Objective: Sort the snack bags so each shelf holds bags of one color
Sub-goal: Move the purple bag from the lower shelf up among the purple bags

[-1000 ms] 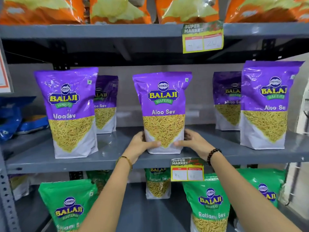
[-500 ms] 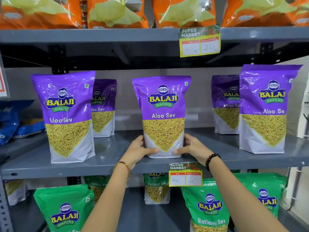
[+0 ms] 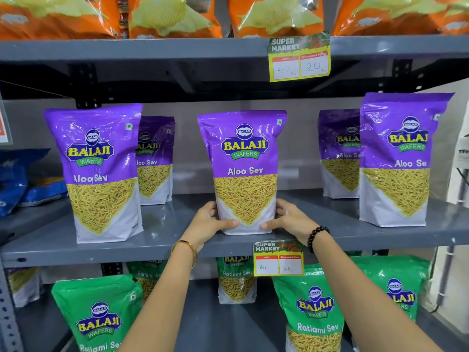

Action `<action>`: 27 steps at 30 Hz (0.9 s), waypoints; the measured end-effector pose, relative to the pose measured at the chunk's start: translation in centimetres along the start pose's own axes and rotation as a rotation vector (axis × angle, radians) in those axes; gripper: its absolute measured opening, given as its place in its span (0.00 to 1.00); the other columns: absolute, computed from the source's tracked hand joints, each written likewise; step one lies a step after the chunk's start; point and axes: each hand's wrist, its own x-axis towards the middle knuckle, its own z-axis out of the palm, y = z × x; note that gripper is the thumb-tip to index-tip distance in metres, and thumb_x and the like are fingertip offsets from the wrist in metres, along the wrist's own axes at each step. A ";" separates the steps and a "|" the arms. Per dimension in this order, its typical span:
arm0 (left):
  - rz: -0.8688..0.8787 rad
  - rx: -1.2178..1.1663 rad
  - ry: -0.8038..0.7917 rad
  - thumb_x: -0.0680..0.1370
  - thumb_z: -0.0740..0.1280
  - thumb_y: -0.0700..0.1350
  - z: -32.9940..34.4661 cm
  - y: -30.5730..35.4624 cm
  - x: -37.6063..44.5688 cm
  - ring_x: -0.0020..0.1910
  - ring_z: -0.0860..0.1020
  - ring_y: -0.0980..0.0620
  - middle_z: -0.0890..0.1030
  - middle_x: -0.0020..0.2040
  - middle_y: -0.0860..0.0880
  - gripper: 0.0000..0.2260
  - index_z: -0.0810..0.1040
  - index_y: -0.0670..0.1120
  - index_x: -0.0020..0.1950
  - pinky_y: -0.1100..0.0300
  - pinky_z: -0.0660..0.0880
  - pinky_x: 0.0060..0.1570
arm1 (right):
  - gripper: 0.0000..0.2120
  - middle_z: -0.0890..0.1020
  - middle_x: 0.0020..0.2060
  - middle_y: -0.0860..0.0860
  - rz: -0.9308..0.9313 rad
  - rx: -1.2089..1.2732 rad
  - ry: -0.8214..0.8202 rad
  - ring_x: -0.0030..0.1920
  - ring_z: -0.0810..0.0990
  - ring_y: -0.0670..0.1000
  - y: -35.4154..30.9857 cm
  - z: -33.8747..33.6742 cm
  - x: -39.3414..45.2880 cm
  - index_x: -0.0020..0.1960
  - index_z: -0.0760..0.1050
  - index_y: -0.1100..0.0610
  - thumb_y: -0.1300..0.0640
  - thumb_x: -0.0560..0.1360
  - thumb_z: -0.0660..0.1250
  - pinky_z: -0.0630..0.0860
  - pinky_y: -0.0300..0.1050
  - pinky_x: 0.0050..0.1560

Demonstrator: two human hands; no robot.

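A purple Aloo Sev bag (image 3: 243, 158) stands upright at the middle of the grey middle shelf (image 3: 177, 240). My left hand (image 3: 208, 222) grips its lower left corner and my right hand (image 3: 286, 219) grips its lower right corner. Other purple bags stand on the same shelf: one at front left (image 3: 99, 171), one behind it (image 3: 156, 158), one at back right (image 3: 338, 153) and one at front right (image 3: 398, 158). Green Ratlami Sev bags (image 3: 312, 308) fill the shelf below. Orange bags (image 3: 172, 16) line the top shelf.
Blue bags (image 3: 22, 179) lie on a neighbouring shelf at the far left. Yellow price tags hang on the top shelf edge (image 3: 299, 59) and the middle shelf edge (image 3: 279, 259). Bare shelf surface lies on both sides of the held bag.
The view has shifted slightly downward. Both hands stay on the base of the centre purple bag, which remains upright in the same spot.
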 end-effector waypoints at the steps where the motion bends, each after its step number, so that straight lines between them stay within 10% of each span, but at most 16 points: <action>1: 0.001 0.000 0.002 0.66 0.74 0.36 0.0 0.0 0.0 0.51 0.78 0.57 0.78 0.57 0.46 0.26 0.70 0.43 0.61 0.73 0.76 0.38 | 0.31 0.80 0.59 0.57 0.002 0.003 -0.002 0.59 0.78 0.55 0.0 0.0 0.0 0.64 0.69 0.58 0.70 0.64 0.73 0.75 0.49 0.61; 27: -0.036 0.001 0.044 0.62 0.77 0.37 -0.4 -0.2 0.2 0.57 0.77 0.48 0.78 0.57 0.45 0.27 0.71 0.44 0.57 0.62 0.75 0.49 | 0.31 0.81 0.58 0.56 0.022 -0.006 0.013 0.58 0.79 0.55 -0.3 0.1 -0.1 0.63 0.70 0.58 0.70 0.62 0.73 0.74 0.51 0.63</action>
